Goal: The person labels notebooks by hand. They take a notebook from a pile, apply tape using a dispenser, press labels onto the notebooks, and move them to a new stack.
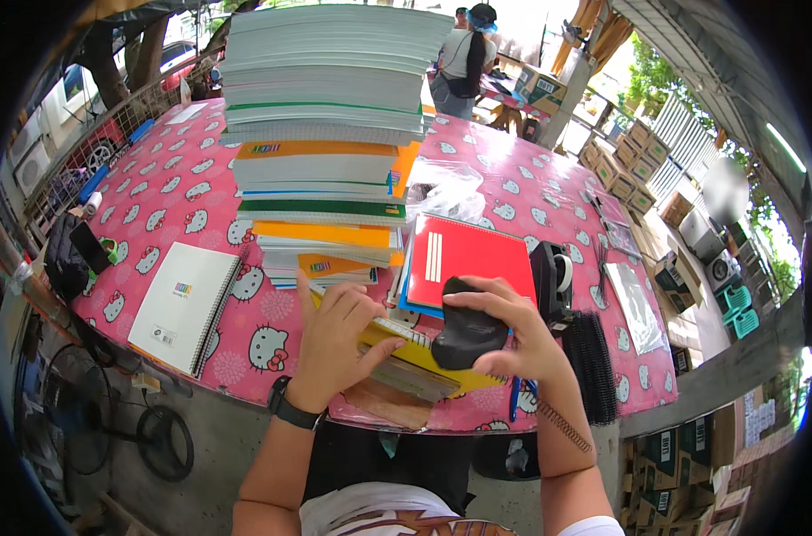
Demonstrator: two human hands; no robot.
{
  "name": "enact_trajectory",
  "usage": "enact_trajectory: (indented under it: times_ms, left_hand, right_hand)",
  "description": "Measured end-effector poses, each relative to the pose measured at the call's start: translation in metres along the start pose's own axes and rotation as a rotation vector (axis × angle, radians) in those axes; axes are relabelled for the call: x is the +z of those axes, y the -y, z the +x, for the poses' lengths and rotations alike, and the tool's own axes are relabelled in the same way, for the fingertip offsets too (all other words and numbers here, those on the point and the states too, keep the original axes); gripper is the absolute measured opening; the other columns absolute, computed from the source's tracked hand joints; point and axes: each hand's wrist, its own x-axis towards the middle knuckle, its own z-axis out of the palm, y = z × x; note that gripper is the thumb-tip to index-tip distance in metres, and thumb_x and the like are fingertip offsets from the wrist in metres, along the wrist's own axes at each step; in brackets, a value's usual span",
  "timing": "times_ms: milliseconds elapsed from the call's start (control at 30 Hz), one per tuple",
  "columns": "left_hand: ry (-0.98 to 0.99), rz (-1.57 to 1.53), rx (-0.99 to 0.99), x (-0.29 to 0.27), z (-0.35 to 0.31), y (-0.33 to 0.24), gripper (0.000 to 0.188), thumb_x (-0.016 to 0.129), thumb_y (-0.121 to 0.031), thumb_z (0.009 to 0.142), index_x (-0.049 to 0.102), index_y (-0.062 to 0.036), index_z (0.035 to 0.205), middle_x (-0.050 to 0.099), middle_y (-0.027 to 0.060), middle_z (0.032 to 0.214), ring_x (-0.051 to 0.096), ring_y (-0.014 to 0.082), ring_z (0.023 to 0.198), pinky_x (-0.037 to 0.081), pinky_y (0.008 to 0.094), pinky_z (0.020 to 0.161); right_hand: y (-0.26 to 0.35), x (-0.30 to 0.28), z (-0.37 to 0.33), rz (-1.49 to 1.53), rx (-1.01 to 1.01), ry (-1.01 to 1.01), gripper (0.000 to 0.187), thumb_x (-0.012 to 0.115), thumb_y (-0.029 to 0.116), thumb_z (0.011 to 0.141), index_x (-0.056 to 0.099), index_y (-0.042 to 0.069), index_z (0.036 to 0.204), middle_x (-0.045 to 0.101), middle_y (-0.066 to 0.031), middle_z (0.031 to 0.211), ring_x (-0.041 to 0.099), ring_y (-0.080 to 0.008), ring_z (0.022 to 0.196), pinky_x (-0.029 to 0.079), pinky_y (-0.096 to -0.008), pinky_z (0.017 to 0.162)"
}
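Observation:
In front of me lies a small pile of yellow-covered notebooks (404, 368), tilted, with a spiral edge on the far side. My left hand (339, 332) grips its left end, thumb across the near side and fingers curled over the far side. A black wristband device is on that wrist. My right hand (517, 332) holds a black curved pad (470, 329) over the pile's right end; its exact kind is unclear. A loose thin wire coil (565, 425) lies against my right forearm. Just beyond the pad is a red spiral notebook (473, 259) on top of others.
A tall stack of books (321, 98) stands beyond my left hand. A white spiral notebook (184, 308) lies left. To the right are a tape dispenser (553, 281), black spiral coils (591, 366), a blue pen (515, 399) and clear plastic sleeves (636, 308). A person (464, 67) stands far behind.

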Motion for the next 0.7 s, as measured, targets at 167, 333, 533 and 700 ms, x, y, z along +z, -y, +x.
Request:
enact_trajectory:
  times_ms: [167,333,533,700]
  left_hand:
    - [0.022,-0.021,0.044,0.002,0.010,0.003,0.027,0.069,-0.034,0.075,0.059,-0.0131,0.088,0.050,0.0026,0.084,0.050,0.0231,0.096,0.012,0.0631,0.104]
    - [0.047,0.004,0.051,0.002,0.013,0.004,0.023,0.065,-0.033,0.078,0.060,-0.0125,0.087,0.048,0.0040,0.080,0.049,0.0242,0.093,0.017,0.0587,0.106]
    - [0.032,0.008,0.042,0.009,0.022,0.000,0.018,0.063,-0.029,0.080,0.060,-0.0118,0.085,0.050,0.0044,0.081,0.049,0.0243,0.093,0.017,0.0584,0.105]
    - [0.074,0.003,0.004,0.006,0.010,0.003,0.019,0.063,-0.028,0.080,0.062,-0.0119,0.088,0.052,0.0040,0.083,0.050,0.0238,0.094,0.015,0.0596,0.105]
  right_hand:
    - [0.024,0.030,-0.011,-0.993,-0.181,-0.133,0.077,0.081,0.035,0.053,0.055,0.011,0.122,0.038,-0.0191,0.132,0.044,-0.0347,0.108,0.037,-0.0452,0.091]
    - [0.054,0.030,-0.008,-1.212,-0.181,-0.108,0.078,0.080,0.033,0.053,0.052,0.014,0.124,0.036,-0.0185,0.135,0.042,-0.0320,0.111,0.033,-0.0437,0.090]
    - [-0.002,0.046,-0.023,-1.485,-0.340,0.103,0.071,0.075,0.031,0.059,0.051,0.014,0.124,0.037,-0.0181,0.133,0.047,-0.0298,0.106,0.034,-0.0431,0.086]
    - [0.012,0.042,-0.018,-1.207,-0.189,-0.070,0.067,0.075,0.030,0.058,0.052,0.017,0.120,0.038,-0.0167,0.133,0.046,-0.0292,0.107,0.033,-0.0432,0.085]
